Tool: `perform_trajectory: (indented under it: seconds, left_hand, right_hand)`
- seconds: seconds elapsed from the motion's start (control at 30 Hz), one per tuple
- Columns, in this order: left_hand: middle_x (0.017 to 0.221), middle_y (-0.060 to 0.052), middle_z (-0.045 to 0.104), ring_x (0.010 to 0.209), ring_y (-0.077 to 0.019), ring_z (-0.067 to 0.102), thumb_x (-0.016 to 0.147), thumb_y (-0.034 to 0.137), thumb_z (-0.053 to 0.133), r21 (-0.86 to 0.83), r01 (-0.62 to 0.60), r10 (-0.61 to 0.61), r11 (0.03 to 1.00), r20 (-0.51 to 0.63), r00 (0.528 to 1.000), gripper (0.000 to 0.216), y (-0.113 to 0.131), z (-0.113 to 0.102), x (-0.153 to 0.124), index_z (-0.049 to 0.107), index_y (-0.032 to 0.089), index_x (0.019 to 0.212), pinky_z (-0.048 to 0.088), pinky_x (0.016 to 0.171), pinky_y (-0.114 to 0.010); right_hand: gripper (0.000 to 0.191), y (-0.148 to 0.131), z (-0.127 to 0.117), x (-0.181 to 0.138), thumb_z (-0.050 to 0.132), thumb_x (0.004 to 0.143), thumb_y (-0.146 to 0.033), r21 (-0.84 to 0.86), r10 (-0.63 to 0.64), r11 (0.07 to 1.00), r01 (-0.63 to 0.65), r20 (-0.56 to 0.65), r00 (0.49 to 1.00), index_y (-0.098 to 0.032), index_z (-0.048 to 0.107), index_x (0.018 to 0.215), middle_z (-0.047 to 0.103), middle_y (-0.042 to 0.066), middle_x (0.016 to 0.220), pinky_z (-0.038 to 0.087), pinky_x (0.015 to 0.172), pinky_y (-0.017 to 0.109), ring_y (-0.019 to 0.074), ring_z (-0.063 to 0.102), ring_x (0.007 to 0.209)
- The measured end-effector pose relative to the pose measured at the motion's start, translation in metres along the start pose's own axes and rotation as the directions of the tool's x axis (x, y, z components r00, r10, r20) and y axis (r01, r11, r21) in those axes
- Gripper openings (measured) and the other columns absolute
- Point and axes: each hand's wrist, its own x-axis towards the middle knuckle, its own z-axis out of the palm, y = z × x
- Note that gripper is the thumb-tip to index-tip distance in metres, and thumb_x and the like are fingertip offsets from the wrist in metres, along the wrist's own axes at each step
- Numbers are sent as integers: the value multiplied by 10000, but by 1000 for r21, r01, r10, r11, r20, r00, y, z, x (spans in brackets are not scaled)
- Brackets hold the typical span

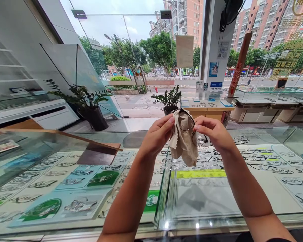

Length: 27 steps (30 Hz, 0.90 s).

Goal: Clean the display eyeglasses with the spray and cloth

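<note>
One pair of dark-rimmed glasses (pixel 191 117) is what we hold above the near display counter (pixel 204 196): our left hand (pixel 158 134), fingers closed, pinches the beige cloth (pixel 183 149) bunched against it; our right hand (pixel 215 132) grips its right side between thumb and fingertip.

Cloth (pixel 183 143) plain beige; eyeglass frame (pixel 191 117) black; strip (pixel 200 173) bright yellow; post (pixel 238 69) brown, patterned red.

No txt legible for sure. Gold chars (pixel 284 64) on R-side window glass (pixel 264 75) look Chinese, too faint to read. Print on blue poster (pixel 213 69) & white notice (pixel 223 49) on pillar (pixel 214 43) too small; white logo (pixel 152 200) on green card (pixel 151 209) unclear.
</note>
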Motion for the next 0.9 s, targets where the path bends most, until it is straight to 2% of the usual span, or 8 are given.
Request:
perform_trajectory:
  seconds: [0.1, 0.2, 0.3, 0.4, 0.53, 0.67, 0.73, 0.9]
  left_hand:
    - [877, -45, 790, 793, -163, 726, 796, 548, 872, 61, -23, 26, 998, -55, 998, 412, 0, -3, 1, 809, 194, 998, 576, 717, -257]
    - [861, -29, 787, 737, -124, 690, 748, 521, 917, 110, -65, 79, 992, -128, 989, 399, 1, -2, 2, 805, 201, 959, 553, 683, -222]
    - [842, -22, 780, 707, -113, 674, 697, 500, 954, 128, -89, 110, 988, -175, 978, 405, 1, 1, 4, 780, 196, 899, 550, 670, -218]
    - [808, -8, 762, 685, -108, 666, 663, 477, 976, 137, -95, 121, 986, -197, 973, 424, -1, 5, 4, 735, 190, 862, 544, 659, -214]
    - [813, -11, 761, 691, -128, 676, 672, 496, 962, 194, -93, 134, 977, -211, 968, 465, -4, 7, 3, 716, 192, 924, 535, 639, -230]
    - [911, -51, 789, 823, -187, 718, 851, 530, 767, 235, -127, 176, 964, -203, 963, 377, -6, 2, 4, 766, 183, 997, 558, 705, -283]
    - [949, -58, 798, 847, -205, 725, 875, 490, 702, 223, -112, 155, 968, -184, 971, 358, -7, -2, 5, 786, 183, 1041, 564, 715, -304]
    - [998, -54, 805, 935, -202, 736, 793, 459, 847, 234, -119, 158, 965, -156, 975, 387, -7, -1, 5, 778, 212, 1082, 582, 812, -295]
  right_hand:
    - [193, -3, 1, -3, 795, 847, -375, -153, -119, 983, 106, -77, 990, -230, 718, 746, 691, 31, 914, 495, 844, 369, 191, 617, 894]
    - [166, -7, 5, -7, 746, 883, -303, -333, -248, 924, 191, -141, 958, -233, 702, 739, 697, 35, 916, 503, 879, 387, 202, 631, 925]
    - [176, -8, 9, -9, 716, 910, -260, -423, -306, 878, 223, -139, 942, -232, 680, 740, 688, 32, 908, 508, 907, 401, 205, 638, 923]
    - [167, -7, 14, -11, 706, 925, -248, -435, -325, 863, 256, -92, 941, -228, 676, 762, 690, 37, 934, 514, 916, 405, 209, 645, 934]
    - [166, -5, 19, -11, 709, 927, -249, -453, -330, 846, 281, -29, 944, -224, 672, 767, 693, 40, 944, 515, 893, 402, 210, 647, 921]
    - [184, -3, 19, -11, 693, 923, -226, -500, -342, 828, 255, -89, 935, -228, 654, 743, 686, 31, 902, 513, 881, 407, 214, 641, 906]
    - [181, -2, 18, -10, 691, 921, -226, -510, -346, 823, 248, -106, 932, -229, 655, 744, 683, 29, 894, 512, 874, 408, 214, 639, 898]
    - [171, -2, 18, -9, 695, 937, -247, -493, -352, 822, 285, -45, 935, -228, 668, 770, 682, 35, 923, 516, 903, 413, 215, 642, 923]
